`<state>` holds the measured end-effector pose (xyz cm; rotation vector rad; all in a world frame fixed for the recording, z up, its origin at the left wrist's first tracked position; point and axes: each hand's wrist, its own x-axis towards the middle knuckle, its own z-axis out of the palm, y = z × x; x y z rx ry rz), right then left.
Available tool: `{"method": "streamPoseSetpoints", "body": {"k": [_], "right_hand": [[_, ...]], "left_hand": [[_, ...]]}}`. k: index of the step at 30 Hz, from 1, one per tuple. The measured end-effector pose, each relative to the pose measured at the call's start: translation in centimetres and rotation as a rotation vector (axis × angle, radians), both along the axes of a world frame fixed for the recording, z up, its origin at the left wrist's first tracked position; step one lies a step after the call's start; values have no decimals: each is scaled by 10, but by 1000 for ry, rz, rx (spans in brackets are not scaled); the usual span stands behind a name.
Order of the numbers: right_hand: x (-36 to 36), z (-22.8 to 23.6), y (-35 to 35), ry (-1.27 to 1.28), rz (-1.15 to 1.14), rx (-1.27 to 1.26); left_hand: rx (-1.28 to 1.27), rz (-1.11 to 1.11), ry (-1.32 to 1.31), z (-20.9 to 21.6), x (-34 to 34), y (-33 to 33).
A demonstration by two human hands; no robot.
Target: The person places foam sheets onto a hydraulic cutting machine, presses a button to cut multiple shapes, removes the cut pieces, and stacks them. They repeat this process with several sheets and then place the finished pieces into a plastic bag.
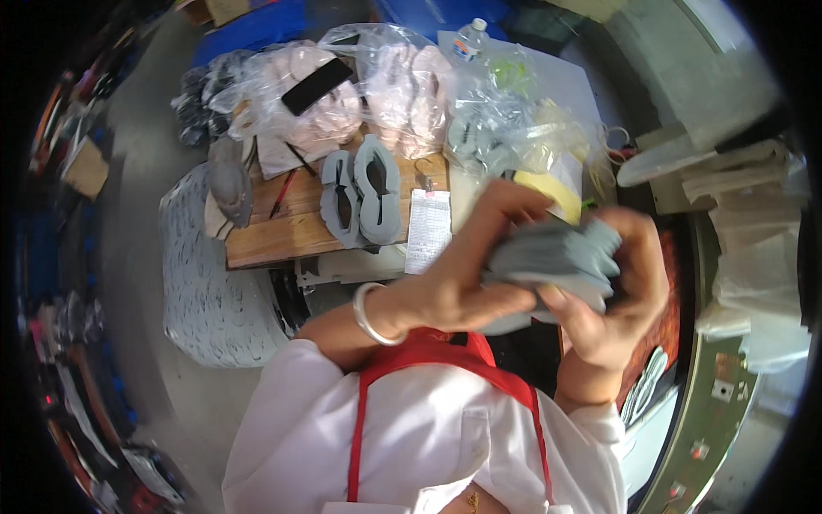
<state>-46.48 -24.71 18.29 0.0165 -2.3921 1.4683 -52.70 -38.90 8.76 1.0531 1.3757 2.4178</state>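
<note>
A stack of grey, soft-looking cut pieces (548, 254) is held up in front of my chest, its edges blurred by motion. My left hand (475, 261) grips its left side, fingers over the top and thumb below. Around the right end wraps my right hand (621, 300), with the thumb pressed on the near face. Farther left, two bundles of similar grey curved pieces (378, 193) stand side by side on the wooden table (287, 233), each with an opening in its middle.
Clear plastic bags of pink pieces (411, 90) lie at the back, a black phone (317, 86) on top. A bottle (470, 39) stands behind another bag of grey pieces (488, 137). A written paper slip (427, 230) and a red pen (282, 194) lie on the table.
</note>
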Motion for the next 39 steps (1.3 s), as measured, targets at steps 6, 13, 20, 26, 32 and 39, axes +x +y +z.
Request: {"method": "streamPoseSetpoints", "body": {"k": [6, 13, 20, 26, 32, 39], "right_hand": [[-63, 15, -73, 70, 135, -400], [-111, -32, -104, 129, 140, -695], [-78, -141, -114, -337, -16, -697], [-43, -218, -146, -1023, -44, -959], [-54, -239, -181, -1056, -63, -1225], [-76, -295, -227, -963, -288, -1469]], "left_hand": [[-365, -52, 24, -22, -62, -96], [-101, 76, -294, -73, -60, -144], [-343, 275, -598, -119, -69, -220], [-895, 167, -485, -141, -95, -266], [-949, -55, -371, -127, -184, -260], [-990, -240, -333, -192, -254, -201]]}}
